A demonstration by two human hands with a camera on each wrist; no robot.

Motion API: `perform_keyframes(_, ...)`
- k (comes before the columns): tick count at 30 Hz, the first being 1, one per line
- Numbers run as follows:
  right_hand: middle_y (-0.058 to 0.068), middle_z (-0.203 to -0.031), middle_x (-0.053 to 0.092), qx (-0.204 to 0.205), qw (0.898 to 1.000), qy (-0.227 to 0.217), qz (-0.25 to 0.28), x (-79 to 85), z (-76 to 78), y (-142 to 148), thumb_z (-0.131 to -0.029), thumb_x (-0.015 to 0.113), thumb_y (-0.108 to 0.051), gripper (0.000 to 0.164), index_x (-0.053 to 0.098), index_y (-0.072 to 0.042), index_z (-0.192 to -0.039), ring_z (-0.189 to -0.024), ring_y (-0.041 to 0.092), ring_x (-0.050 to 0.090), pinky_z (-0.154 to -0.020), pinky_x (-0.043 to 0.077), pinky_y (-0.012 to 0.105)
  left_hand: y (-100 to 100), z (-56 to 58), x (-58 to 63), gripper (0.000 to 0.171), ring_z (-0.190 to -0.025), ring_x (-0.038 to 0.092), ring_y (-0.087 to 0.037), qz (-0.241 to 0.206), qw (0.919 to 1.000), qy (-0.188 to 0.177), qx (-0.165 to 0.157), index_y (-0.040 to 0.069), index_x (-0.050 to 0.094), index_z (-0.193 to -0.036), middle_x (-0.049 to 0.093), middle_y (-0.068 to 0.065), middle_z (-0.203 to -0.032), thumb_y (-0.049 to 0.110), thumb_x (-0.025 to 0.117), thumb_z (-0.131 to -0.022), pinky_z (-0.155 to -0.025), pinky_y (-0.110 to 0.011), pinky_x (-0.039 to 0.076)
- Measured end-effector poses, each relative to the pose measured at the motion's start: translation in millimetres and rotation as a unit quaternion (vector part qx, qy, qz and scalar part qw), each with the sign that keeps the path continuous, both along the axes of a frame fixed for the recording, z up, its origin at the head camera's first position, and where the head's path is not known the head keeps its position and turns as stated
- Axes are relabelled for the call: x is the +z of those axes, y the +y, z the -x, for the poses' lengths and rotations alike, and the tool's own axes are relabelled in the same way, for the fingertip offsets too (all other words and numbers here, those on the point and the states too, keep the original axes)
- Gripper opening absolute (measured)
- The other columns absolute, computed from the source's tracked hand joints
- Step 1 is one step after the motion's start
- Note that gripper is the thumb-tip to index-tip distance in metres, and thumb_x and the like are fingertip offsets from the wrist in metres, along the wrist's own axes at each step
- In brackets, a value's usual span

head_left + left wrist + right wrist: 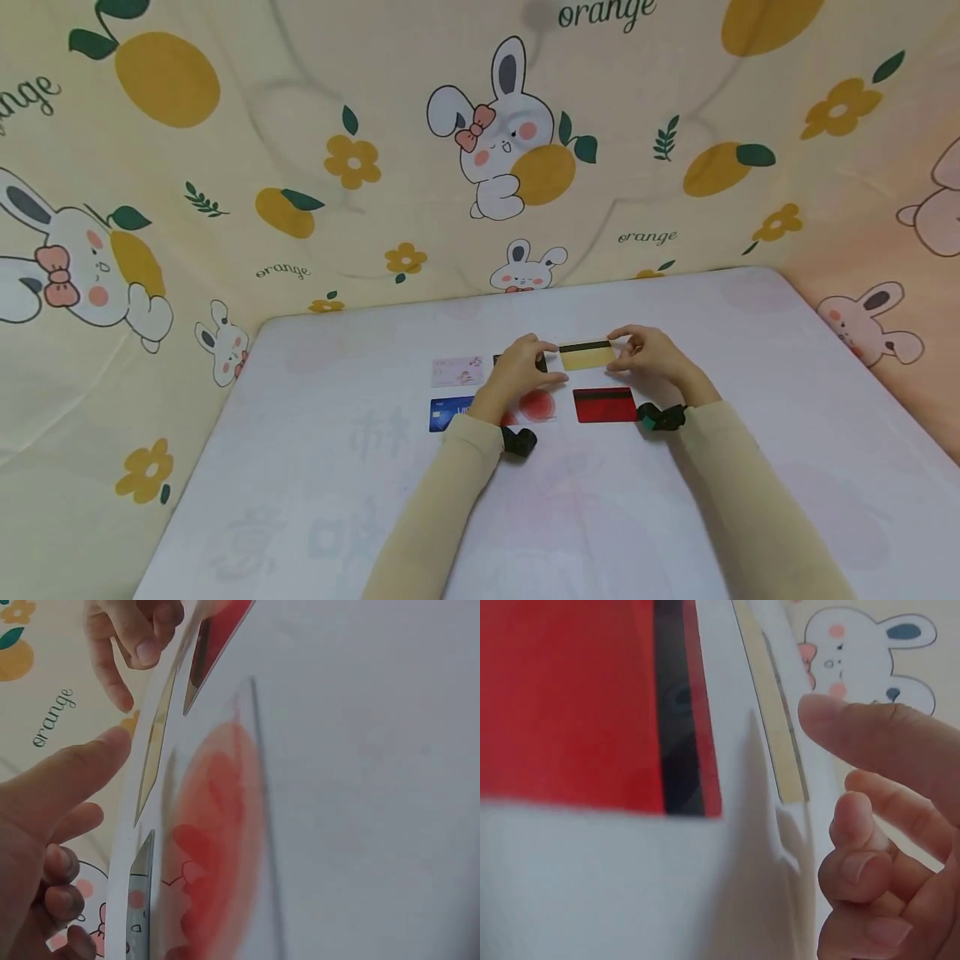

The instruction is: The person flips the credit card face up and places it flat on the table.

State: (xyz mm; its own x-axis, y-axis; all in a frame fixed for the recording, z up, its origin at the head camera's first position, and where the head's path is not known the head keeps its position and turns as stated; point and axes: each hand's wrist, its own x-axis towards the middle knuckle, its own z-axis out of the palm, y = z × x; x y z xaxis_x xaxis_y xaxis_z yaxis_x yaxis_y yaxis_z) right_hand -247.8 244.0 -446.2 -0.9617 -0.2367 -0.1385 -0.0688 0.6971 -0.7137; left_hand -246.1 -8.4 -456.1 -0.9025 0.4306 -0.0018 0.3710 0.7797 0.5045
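Note:
A gold card (587, 357) with a black stripe lies flat at the back of the group of cards. My left hand (517, 367) is at its left end, thumb and index finger spread near the corners. At its right end is my right hand (654, 354), likewise with thumb and index apart. In the right wrist view a small gap shows between the fingertips (821, 712) and the gold card (780, 742). A dark card (542, 363) is partly hidden under my left hand. Just in front of the gold card lies a red card (604, 406) with a black stripe.
Left of my hands are a pale pink floral card (457, 372) and a blue card (447, 414), partly covered by my left wrist. A card with red circles (537, 406) lies between the blue and red ones. A patterned cloth (450, 250) hangs behind the white table (300, 458).

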Motion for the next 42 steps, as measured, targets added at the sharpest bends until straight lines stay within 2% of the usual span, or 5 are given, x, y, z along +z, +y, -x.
perform_keyframes(5,0.003,-0.076,0.056,0.015,1.0,-0.02,-0.006,-0.5,7.7,4.5,-0.077,0.08,-0.019,0.061,0.055,0.0,-0.129,-0.075,0.014,0.049,-0.072,0.038,0.028,7.7,7.1,4.2,0.06,-0.088,0.049,-0.012,0.047,0.9987,0.017,0.003,0.023,0.062,-0.129,0.057,0.0,-0.1,0.05,0.075,-0.078,-0.077,-0.023,0.042)
perform_keyframes(11,0.0,-0.073,0.054,0.032,0.998,-0.045,-0.015,-3.3,15.4,8.2,-0.078,0.079,-0.019,0.063,0.053,0.002,-0.131,-0.072,0.013,0.048,-0.068,0.037,0.025,12.1,14.3,7.7,0.063,-0.095,0.052,-0.014,0.074,0.9973,-0.001,0.004,0.026,0.059,-0.132,0.058,-0.001,-0.105,0.052,0.075,-0.077,-0.085,-0.028,0.044)
perform_keyframes(22,-0.001,-0.072,0.051,0.036,0.997,-0.071,-0.013,-2.8,20.4,8.4,-0.082,0.076,-0.02,0.062,0.049,0.0,-0.134,-0.072,0.015,0.047,-0.072,0.036,0.029,17.3,18.1,-4.5,0.062,-0.096,0.052,-0.015,0.098,0.9947,0.016,0.026,0.027,0.06,-0.132,0.06,-0.001,-0.111,0.056,0.072,-0.078,-0.091,-0.03,0.045)
perform_keyframes(34,-0.002,-0.067,0.048,0.052,0.992,-0.117,0.014,2.5,27.5,4.2,-0.082,0.074,-0.008,0.05,0.047,0.003,-0.123,-0.066,0.011,0.046,-0.064,0.037,0.023,17.8,14.7,-3.4,0.06,-0.101,0.052,-0.016,0.087,0.9957,0.002,0.032,0.026,0.06,-0.132,0.059,-0.002,-0.113,0.053,0.071,-0.08,-0.092,-0.031,0.043)
perform_keyframes(42,-0.002,-0.068,0.047,0.047,0.992,-0.116,0.03,-1.3,27.5,5.4,-0.082,0.073,-0.007,0.051,0.043,0.0,-0.123,-0.068,0.012,0.045,-0.066,0.037,0.024,18.3,15.4,-2.4,0.062,-0.101,0.052,-0.017,0.069,0.9973,0.001,0.024,0.023,0.059,-0.133,0.058,-0.004,-0.113,0.048,0.075,-0.079,-0.094,-0.031,0.045)
